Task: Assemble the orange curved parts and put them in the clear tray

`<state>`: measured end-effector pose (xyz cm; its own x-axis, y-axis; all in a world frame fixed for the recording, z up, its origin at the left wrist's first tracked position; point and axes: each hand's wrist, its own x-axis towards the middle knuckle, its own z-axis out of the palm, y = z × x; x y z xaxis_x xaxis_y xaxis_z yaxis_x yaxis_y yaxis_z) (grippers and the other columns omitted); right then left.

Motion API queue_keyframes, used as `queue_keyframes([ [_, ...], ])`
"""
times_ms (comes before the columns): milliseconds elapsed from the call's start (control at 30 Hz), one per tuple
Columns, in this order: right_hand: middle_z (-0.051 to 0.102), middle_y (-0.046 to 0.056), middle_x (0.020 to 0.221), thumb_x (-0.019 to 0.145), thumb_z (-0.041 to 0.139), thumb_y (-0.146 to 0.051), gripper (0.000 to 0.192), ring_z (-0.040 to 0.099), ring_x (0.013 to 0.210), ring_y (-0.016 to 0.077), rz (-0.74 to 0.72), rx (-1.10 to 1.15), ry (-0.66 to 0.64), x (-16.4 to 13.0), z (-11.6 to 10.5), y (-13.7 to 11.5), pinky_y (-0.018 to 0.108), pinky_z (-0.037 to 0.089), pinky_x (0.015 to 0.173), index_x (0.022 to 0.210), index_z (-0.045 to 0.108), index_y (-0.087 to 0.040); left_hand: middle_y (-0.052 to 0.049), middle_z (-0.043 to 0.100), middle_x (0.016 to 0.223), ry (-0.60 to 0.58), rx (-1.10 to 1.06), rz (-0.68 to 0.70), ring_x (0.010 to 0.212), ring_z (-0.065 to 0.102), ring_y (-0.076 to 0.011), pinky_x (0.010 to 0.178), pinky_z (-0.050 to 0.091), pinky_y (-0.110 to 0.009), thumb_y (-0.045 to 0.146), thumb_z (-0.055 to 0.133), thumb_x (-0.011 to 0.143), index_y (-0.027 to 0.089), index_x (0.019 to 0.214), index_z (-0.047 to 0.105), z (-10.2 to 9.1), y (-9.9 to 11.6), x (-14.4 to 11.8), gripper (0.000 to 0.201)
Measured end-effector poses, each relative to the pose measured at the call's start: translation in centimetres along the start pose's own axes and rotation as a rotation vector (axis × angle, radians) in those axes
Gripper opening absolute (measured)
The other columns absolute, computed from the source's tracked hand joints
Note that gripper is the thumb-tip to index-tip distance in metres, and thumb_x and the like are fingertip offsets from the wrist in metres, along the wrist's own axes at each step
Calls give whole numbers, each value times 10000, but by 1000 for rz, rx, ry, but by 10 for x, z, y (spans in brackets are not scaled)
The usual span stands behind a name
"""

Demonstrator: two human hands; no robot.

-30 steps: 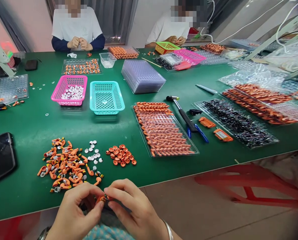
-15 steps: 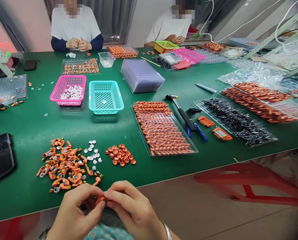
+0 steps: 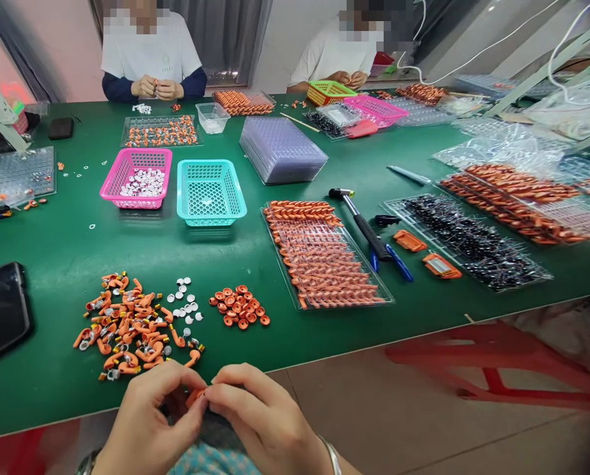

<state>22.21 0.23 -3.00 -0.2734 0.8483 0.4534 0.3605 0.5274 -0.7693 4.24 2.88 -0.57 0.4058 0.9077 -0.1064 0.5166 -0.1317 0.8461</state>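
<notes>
Pink basket [image 3: 135, 179], teal basket [image 3: 210, 191], hammer [image 3: 361, 223], perhaps a phone [image 3: 0, 309].

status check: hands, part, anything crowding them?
Left hand and right hand both pinching one small orange part at the table edge. Orange parts pile just beyond, not touching. Nothing between the hands.

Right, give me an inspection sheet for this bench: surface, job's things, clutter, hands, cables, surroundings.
Surface: green table, parts spread across it.
Job's things: small orange part pinched between both hands; pile of orange parts, white discs and orange caps just beyond.
Clutter: pink basket, teal basket, filled tray, hammer, phone.
Hands: left hand and right hand meet at the near table edge, fingertips closed on the part.
Cables: white cables hang at the far right.
Surroundings: two seated people across the table; red stool at right.
</notes>
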Motion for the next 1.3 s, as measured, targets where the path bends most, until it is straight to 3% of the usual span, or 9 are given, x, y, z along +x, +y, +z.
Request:
queue_keyframes([
  [233,670,66,895,842,632,-16,224,668,811,153,167,248,79,-1,6,3,209,553,744,976,700,-181,16,599,627,78,151,119,561,576,-130,513,442,-206,149,540,836,199,724,633,1,0,-1,154],
  [600,729,11,829,731,739,10,282,693,762,151,333,501,208,-4,16,7,199,565,700,881,722,-228,52,670,726,196,143,243,522,595,-80,518,466,-146,129,572,873,244,892,628,5,-2,-7,129],
  [867,760,11,825,751,756,-26,266,718,752,160,328,523,269,-1,18,6,221,582,712,884,752,-256,28,744,884,170,66,335,787,712,-107,730,527,-122,64,575,869,271,1014,656,-4,-4,-7,265],
  [967,766,13,827,756,755,-26,271,723,753,163,306,509,276,-2,17,5,229,586,711,890,756,-261,24,742,857,97,-59,207,754,704,-119,694,529,-137,99,592,872,275,979,690,-4,-7,-8,228],
  [1067,768,18,825,764,762,-53,241,726,737,161,280,515,285,-2,16,5,228,590,693,891,758,-258,6,700,743,24,-332,-101,640,653,-131,576,505,-163,280,674,849,223,870,689,-1,-10,-7,63],
  [1133,769,29,821,777,768,-95,187,727,727,164,272,523,289,-1,15,4,233,593,679,882,760,-250,10,626,661,-58,-517,-261,567,583,-123,508,459,-175,423,702,812,184,819,656,1,-10,-6,243],
  [1200,770,41,814,792,767,-141,127,729,718,170,269,525,284,-1,14,4,241,597,667,870,762,-241,23,556,617,-182,-585,-330,530,520,-111,492,417,-187,534,652,819,165,784,619,1,-8,-5,372],
  [1300,773,48,811,810,757,-176,85,732,717,174,275,518,273,-1,14,3,249,600,663,868,765,-239,25,509,617,-301,-460,-301,550,497,-118,523,401,-207,602,490,892,164,767,578,0,-1,-6,464],
])
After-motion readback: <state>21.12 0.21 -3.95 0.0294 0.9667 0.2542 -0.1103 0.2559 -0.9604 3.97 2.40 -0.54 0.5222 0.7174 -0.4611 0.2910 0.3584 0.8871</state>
